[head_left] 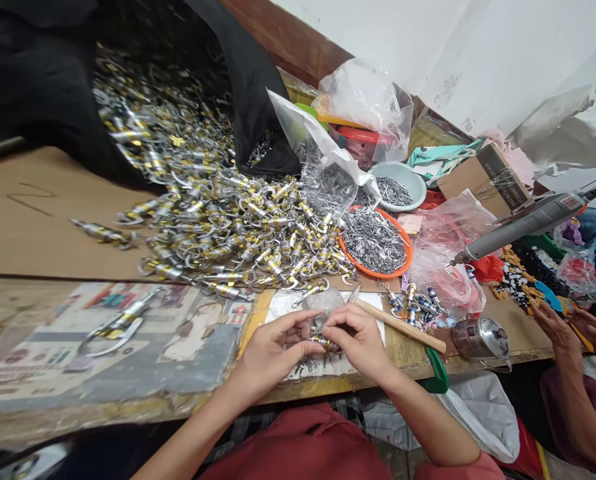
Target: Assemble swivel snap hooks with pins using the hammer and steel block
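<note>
My left hand [278, 343] is closed around a small silver-and-yellow metal clasp piece [320, 341], which is partly hidden by the fingers. Thumb and fingers of my right hand [361, 340] pinch at the same piece from the other side. Both hands are over a white sheet [341, 365] on the bench. Just beyond the fingers lies a single clasp with a curved hook [312, 292]. A wooden-handled tool [401, 325] rests by my right hand. A large heap of silver-and-yellow hooked clasps [238, 230] spreads beyond my left hand.
Small metal parts fill an orange bowl [410, 257] and a pale bowl [419, 180]. A grey electric screwdriver [521, 227] hangs at right. A lidded metal mug [483, 339] stands near the bench edge. At far right are another person's hands [561, 333]. One clasp [123, 323] lies at left.
</note>
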`<state>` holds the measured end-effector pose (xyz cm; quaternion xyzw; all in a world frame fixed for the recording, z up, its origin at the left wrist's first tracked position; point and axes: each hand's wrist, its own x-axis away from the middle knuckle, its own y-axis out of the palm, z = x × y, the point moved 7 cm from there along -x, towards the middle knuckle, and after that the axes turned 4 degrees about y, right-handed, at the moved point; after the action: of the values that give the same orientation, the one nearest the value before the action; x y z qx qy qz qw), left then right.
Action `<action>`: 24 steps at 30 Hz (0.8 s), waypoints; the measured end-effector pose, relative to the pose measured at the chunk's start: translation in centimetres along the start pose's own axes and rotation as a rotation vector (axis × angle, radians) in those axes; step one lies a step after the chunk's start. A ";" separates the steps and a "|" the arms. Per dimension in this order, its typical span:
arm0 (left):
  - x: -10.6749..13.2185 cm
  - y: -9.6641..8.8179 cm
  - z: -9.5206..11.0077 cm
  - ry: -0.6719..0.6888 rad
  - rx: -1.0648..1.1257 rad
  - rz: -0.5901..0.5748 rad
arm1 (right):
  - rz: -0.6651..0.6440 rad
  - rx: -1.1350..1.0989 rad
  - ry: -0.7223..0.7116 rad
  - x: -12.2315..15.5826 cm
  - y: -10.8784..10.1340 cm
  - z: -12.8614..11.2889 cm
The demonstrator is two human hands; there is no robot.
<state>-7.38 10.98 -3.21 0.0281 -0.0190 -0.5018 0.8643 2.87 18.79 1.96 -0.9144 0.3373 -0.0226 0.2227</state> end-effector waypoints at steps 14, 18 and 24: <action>0.4 -0.3 2.4 0.165 -0.030 -0.030 | 0.096 0.115 -0.222 1.8 -0.7 -1.1; 0.5 0.0 2.8 0.146 0.000 -0.069 | 0.119 0.464 -0.701 4.2 -0.5 -2.7; 0.4 0.1 4.3 0.184 -0.148 -0.088 | 0.047 0.659 -0.952 5.0 -0.3 -4.2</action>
<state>-7.36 10.58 1.06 0.0108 0.0987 -0.5346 0.8392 6.07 14.23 5.31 -0.6987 0.1953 0.2921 0.6232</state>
